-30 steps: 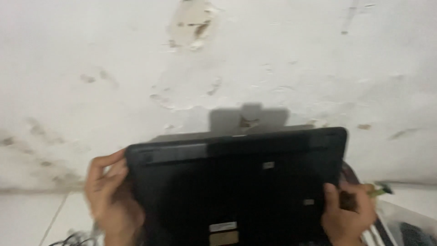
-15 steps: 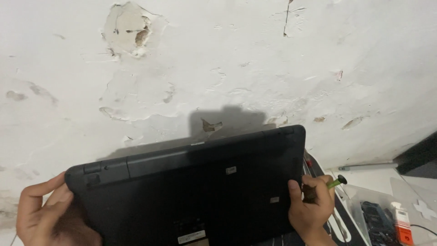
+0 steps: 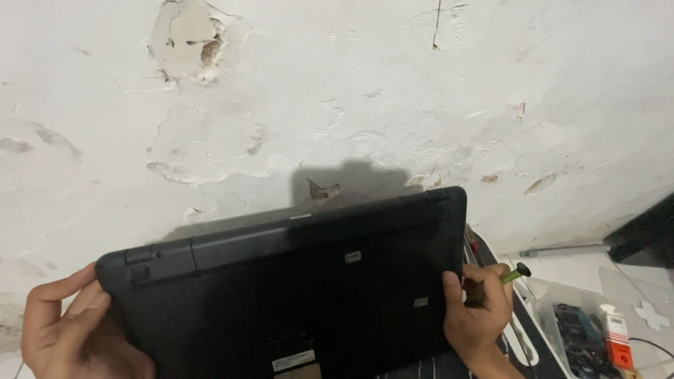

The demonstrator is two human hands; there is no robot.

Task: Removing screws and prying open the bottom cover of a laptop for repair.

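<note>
Head view: black laptop (image 3: 295, 295), underside up, tilted, labels showing.

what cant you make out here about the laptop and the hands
- Laptop: head view shows only its black underside; the near part is cut off by the bottom edge.
- Left hand: palm hidden behind the laptop's corner, wrist cut off.
- Right hand: grips a green-handled tool; its tip is hidden by the hand.
- Clear plastic box: contents too small to identify.

Even, soft light; sharp frame, faint wall (image 3: 337, 105) shadow.
</note>
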